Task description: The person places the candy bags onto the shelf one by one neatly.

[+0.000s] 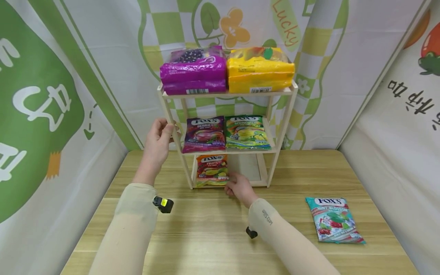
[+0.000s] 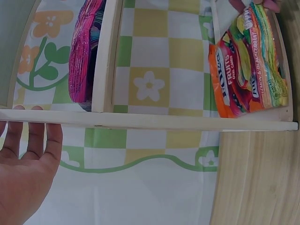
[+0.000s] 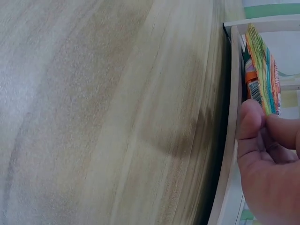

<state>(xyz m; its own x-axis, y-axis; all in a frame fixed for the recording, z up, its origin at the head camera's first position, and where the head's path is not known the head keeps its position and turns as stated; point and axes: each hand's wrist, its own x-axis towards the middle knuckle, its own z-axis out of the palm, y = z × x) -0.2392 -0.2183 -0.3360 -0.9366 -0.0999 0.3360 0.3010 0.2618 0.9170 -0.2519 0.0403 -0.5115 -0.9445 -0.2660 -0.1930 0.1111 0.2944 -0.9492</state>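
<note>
On the bottom tier of a small wooden shelf [image 1: 228, 151] sits an orange candy bag [image 1: 212, 168] labelled Fox's Fruits. My right hand [image 1: 239, 188] pinches its lower right corner between thumb and fingers. The right wrist view shows that hand [image 3: 274, 145] at the bag's striped edge [image 3: 262, 70], just above the shelf's front rail. My left hand [image 1: 159, 143] holds the shelf's left post, fingers reaching round it. In the left wrist view, its fingers [image 2: 35, 140] lie against the post [image 2: 150, 121], and the orange bag [image 2: 246, 65] leans inside the frame.
Purple [image 1: 194, 72] and yellow [image 1: 261, 70] bags lie on the top tier. Berries [image 1: 205, 133] and Spring Tea [image 1: 246, 131] bags fill the middle one. A teal Mint Blossom bag [image 1: 335, 220] lies on the table [image 1: 192, 233] at right. Printed curtains [image 1: 113, 72] hang close around.
</note>
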